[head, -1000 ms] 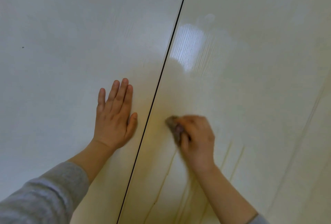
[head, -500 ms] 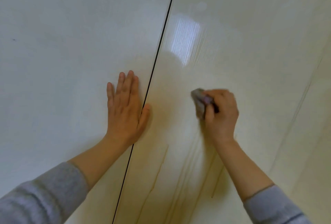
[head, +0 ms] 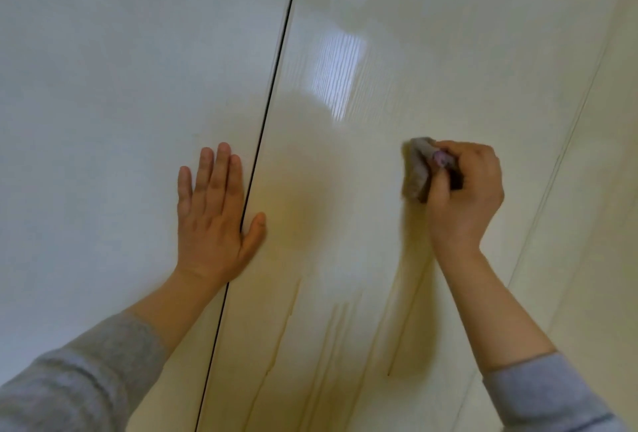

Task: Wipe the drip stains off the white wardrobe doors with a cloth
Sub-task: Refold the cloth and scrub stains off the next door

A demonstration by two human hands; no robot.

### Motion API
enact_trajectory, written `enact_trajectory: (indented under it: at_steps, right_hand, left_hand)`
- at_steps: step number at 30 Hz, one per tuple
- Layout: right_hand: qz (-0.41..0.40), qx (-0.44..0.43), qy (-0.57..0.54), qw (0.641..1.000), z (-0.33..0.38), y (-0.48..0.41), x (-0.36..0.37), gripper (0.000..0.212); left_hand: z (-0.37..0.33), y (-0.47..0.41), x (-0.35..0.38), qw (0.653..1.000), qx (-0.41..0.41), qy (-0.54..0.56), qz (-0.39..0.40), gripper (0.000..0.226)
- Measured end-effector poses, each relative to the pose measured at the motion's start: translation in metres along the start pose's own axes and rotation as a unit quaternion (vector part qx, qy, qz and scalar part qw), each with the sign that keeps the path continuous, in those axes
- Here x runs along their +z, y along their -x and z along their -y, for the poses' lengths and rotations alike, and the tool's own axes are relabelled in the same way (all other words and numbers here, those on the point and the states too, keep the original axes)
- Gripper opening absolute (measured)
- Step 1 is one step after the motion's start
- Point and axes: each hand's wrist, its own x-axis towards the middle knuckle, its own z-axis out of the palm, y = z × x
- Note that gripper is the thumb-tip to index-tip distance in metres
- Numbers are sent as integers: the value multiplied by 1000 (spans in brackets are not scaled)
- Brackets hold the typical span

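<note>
Grey cloth [head: 418,169] bunched in my right hand [head: 464,193], pressed against the right wardrobe door [head: 431,51] above brownish drip stains [head: 331,335]. Left hand [head: 214,217] lies spread flat, straddling the door gap [head: 272,93].

Grey-brown bunched cloth [head: 417,169] against glossy white wardrobe door [head: 379,51], yellowish drip stains [head: 331,335] below.

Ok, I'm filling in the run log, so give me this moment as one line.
left hand: flat, spanning dark door gap | right hand: grips grey-brown cloth against right white glossy door | yellowish drip streaks: visible below
</note>
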Motion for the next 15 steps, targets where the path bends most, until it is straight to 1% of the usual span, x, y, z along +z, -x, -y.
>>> enact_trajectory:
  at_steps: [2,5,7,9,11,13,15]
  right_hand:
    - [1,21,-6,1000,-7,5,6,16]
    - [6,9,-21,1000,-10,55,8,17]
    - [47,-19,-34,998,-8,100,2,16]
    - [116,-49,-41,991,-7,137,-8,16]
    - [164,-53,-37,984,-5,149,-18,18]
    - [154,-36,-45,986,-4,136,-23,17]
    - [96,-20,-37,994,-5,106,-27,16]
  left_hand:
    - [0,-1,-1,1000,1,-2,2,77]
    - [1,-1,-2,1000,0,-6,8,79]
    - [1,-1,-1,1000,-2,-7,7,79]
    - [-1,0,-2,1000,-2,-12,13,80]
    - [-1,-1,-3,1000,-3,-11,17,80]
    - [-1,-1,-3,1000,-6,-11,22,81]
    - [-2,-1,-3,1000,-7,-13,23,81]
